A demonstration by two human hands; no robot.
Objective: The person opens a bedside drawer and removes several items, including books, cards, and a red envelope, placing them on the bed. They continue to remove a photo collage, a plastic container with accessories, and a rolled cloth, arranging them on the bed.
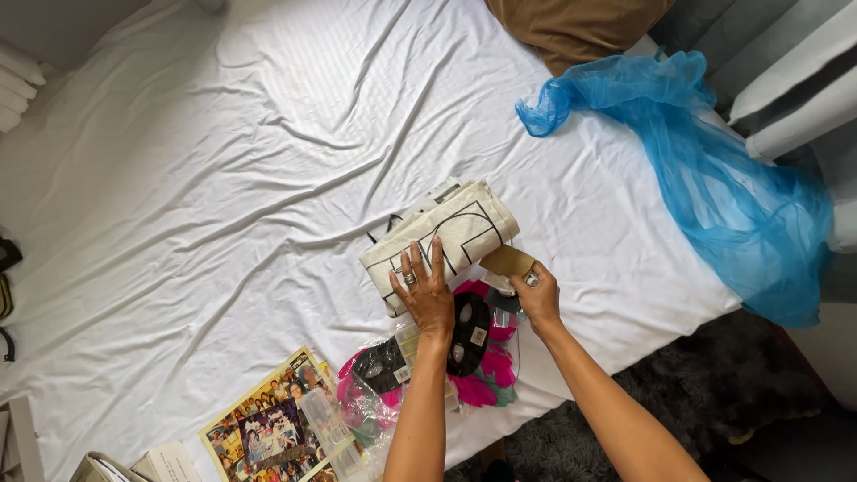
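My left hand (426, 290) lies flat and palm down, fingers spread and pointing away from me, a ring on one finger, the forearm running straight back toward my body. My right hand (538, 296) sits just beside it, curled, with thumb and fingers pinched together at the tips and a ring showing on one finger. Both arms are bare, and the right forearm angles in from my lower right.
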